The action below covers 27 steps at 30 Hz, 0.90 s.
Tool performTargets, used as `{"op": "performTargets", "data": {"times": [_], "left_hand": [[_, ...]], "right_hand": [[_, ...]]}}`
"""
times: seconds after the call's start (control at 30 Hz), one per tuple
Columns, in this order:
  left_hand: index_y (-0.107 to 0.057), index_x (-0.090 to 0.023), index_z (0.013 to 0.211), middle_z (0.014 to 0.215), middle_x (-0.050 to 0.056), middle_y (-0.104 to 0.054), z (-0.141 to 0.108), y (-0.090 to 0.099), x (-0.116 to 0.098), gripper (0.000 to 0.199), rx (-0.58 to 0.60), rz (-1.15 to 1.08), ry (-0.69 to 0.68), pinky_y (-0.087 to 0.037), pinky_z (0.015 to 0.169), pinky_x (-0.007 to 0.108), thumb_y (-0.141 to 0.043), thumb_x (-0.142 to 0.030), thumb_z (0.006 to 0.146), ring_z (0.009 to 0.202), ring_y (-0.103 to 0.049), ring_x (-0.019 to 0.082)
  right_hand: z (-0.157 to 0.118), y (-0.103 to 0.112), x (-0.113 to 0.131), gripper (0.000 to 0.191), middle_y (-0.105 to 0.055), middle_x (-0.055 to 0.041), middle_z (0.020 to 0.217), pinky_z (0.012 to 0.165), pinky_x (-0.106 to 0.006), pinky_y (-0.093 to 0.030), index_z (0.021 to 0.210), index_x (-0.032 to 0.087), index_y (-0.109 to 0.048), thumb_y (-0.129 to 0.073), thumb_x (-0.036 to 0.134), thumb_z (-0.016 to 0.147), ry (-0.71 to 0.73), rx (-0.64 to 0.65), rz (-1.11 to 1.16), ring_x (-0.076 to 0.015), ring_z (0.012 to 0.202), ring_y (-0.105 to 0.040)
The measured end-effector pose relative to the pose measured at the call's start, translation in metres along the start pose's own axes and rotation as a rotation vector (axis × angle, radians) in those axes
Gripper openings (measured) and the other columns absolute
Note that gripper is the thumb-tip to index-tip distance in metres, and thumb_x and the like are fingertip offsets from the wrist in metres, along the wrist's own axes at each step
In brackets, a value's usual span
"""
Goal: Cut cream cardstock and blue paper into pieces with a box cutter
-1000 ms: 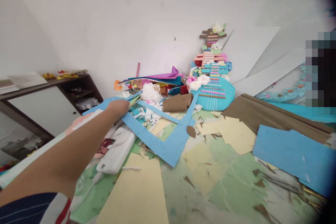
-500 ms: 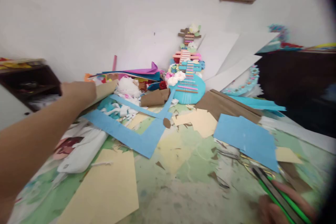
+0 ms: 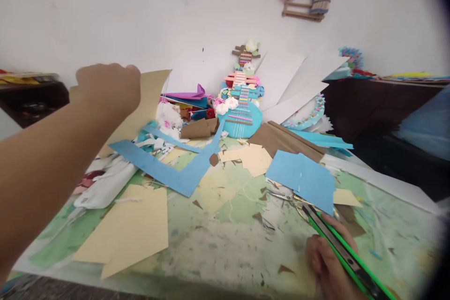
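My left hand is closed on a large tan sheet, lifted upright above the pile at the left. Near the right front, my right hand grips a green and black box cutter, its tip pointing up and left. Just past that tip lie metal scissors with gold handles, partly under a blue paper piece. A blue angular cut-out strip rests at the middle left, in front of the raised sheet.
Cream paper lies at the front left beside a white object. Blue guitar-like crafts stand by the wall, with folded brown paper to their right. Small brown scraps dot the table.
My left hand has raised the tan sheet, which now stands taller and shows more of its face. The view has shifted, and my right hand with the cutter appears further left.
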<state>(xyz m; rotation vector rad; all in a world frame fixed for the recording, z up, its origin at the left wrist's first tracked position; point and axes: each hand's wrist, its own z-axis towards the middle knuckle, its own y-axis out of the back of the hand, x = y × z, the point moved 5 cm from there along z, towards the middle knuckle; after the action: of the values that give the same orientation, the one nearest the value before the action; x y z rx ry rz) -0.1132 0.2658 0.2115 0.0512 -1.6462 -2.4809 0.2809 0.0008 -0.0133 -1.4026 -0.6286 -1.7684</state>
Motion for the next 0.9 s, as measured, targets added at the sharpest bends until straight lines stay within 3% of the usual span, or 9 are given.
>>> {"op": "performTargets", "data": {"times": [0.13,0.2,0.27,0.33,0.43,0.53,0.63,0.77,0.9], "left_hand": [[-0.043,-0.004,0.106,0.101,0.006,-0.042,-0.046,0.047,-0.05,0.025,-0.204,0.147,-0.068,-0.032,0.078,0.047,-0.028,-0.011,0.089,0.109,-0.042,0.037],[-0.046,-0.005,0.1,0.091,0.003,-0.044,-0.072,0.058,-0.073,0.022,-0.249,0.154,-0.135,-0.033,0.076,0.042,-0.029,-0.013,0.089,0.104,-0.047,0.032],[-0.049,-0.005,0.091,0.079,0.002,-0.046,-0.102,0.065,-0.096,0.02,-0.367,0.143,-0.249,-0.035,0.072,0.036,-0.031,-0.011,0.086,0.095,-0.053,0.027],[-0.051,-0.008,0.081,0.068,0.003,-0.049,-0.135,0.066,-0.115,0.019,-0.509,0.106,-0.342,-0.037,0.063,0.029,-0.033,-0.005,0.079,0.078,-0.056,0.02],[-0.052,-0.012,0.073,0.065,0.007,-0.055,-0.179,0.056,-0.144,0.015,-0.605,0.046,-0.557,-0.038,0.052,0.028,-0.039,-0.005,0.071,0.062,-0.055,0.02],[-0.055,-0.014,0.07,0.066,0.008,-0.059,-0.212,0.045,-0.165,0.018,-0.654,-0.077,-0.717,-0.045,0.064,0.035,-0.039,-0.006,0.072,0.067,-0.058,0.021],[-0.057,-0.015,0.071,0.069,0.008,-0.063,-0.234,0.036,-0.18,0.021,-0.672,-0.161,-0.789,-0.043,0.082,0.043,-0.038,-0.006,0.075,0.076,-0.061,0.021],[-0.055,-0.015,0.069,0.082,0.012,-0.067,-0.266,0.035,-0.195,0.016,-0.705,-0.281,-0.832,-0.04,0.087,0.046,-0.042,-0.01,0.078,0.089,-0.061,0.024],[-0.054,-0.016,0.07,0.09,0.013,-0.068,-0.311,0.043,-0.209,0.013,-0.71,-0.353,-0.971,-0.035,0.092,0.049,-0.044,-0.016,0.079,0.095,-0.06,0.025]], "right_hand": [[-0.002,-0.004,0.005,0.043,-0.039,0.0097,0.041,0.035,-0.018,-0.026,0.115,0.025,-0.04,-0.057,0.034,0.077,-0.056,0.006,0.181,-0.0084,0.035,-0.033],[-0.001,-0.004,0.008,0.044,-0.039,0.0103,0.04,0.035,-0.018,-0.025,0.116,0.026,-0.039,-0.057,0.035,0.077,-0.04,-0.012,0.256,-0.008,0.034,-0.032],[0.0,-0.003,0.01,0.042,-0.039,0.0103,0.04,0.035,-0.018,-0.026,0.113,0.026,-0.04,-0.058,0.036,0.076,0.006,-0.036,0.308,-0.0082,0.034,-0.033],[0.001,0.001,0.013,0.037,-0.041,0.01,0.042,0.036,-0.018,-0.028,0.107,0.026,-0.042,-0.059,0.033,0.075,0.07,-0.072,0.358,-0.0083,0.036,-0.035],[0.001,0.004,0.015,0.029,-0.045,0.0097,0.045,0.039,-0.018,-0.032,0.098,0.027,-0.042,-0.059,0.028,0.075,0.135,-0.1,0.429,-0.0082,0.04,-0.038],[-0.001,0.005,0.018,0.028,-0.049,0.0089,0.049,0.04,-0.018,-0.034,0.098,0.028,-0.041,-0.058,0.025,0.075,0.151,-0.076,0.453,-0.0081,0.042,-0.041],[0.0,0.005,0.018,0.031,-0.05,0.0083,0.051,0.04,-0.018,-0.034,0.099,0.029,-0.042,-0.06,0.025,0.074,0.147,-0.067,0.464,-0.0083,0.042,-0.041],[0.004,0.007,0.014,0.032,-0.05,0.008,0.052,0.04,-0.016,-0.032,0.1,0.03,-0.043,-0.06,0.027,0.074,0.09,-0.098,0.489,-0.0082,0.045,-0.042],[0.004,0.009,0.014,0.031,-0.051,0.0084,0.054,0.043,-0.018,-0.037,0.097,0.03,-0.045,-0.062,0.029,0.072,0.023,-0.151,0.445,-0.0087,0.047,-0.046]]}}
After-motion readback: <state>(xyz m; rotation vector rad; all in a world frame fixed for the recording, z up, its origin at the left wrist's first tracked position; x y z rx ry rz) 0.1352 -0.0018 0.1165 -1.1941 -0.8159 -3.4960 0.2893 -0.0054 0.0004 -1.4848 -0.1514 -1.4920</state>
